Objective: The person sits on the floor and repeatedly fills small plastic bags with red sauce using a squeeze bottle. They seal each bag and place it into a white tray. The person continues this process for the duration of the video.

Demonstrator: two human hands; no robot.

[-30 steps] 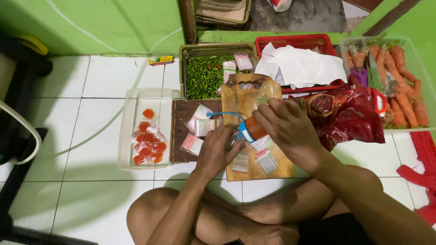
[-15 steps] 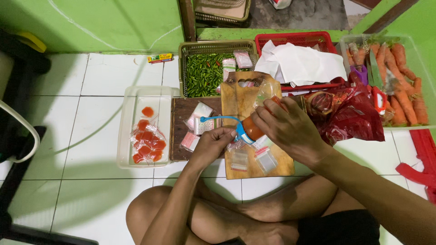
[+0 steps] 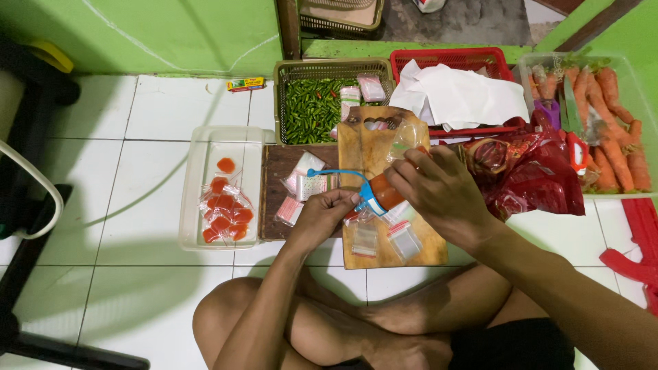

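Over the cutting board (image 3: 384, 247), my right hand (image 3: 439, 195) grips the sauce bottle (image 3: 384, 193); my left hand (image 3: 327, 216) pinches a small bag (image 3: 356, 214) under its blue nozzle.

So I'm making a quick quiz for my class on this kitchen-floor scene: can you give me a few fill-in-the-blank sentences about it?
1. The right hand tilts a sauce bottle with a ____ cap.
2. The basket holds green ____.
3. The clear tray on the floor holds small bags of ____ sauce.
4. The left hand works over a wooden ____.

Missing words: blue; chillies; red; cutting board
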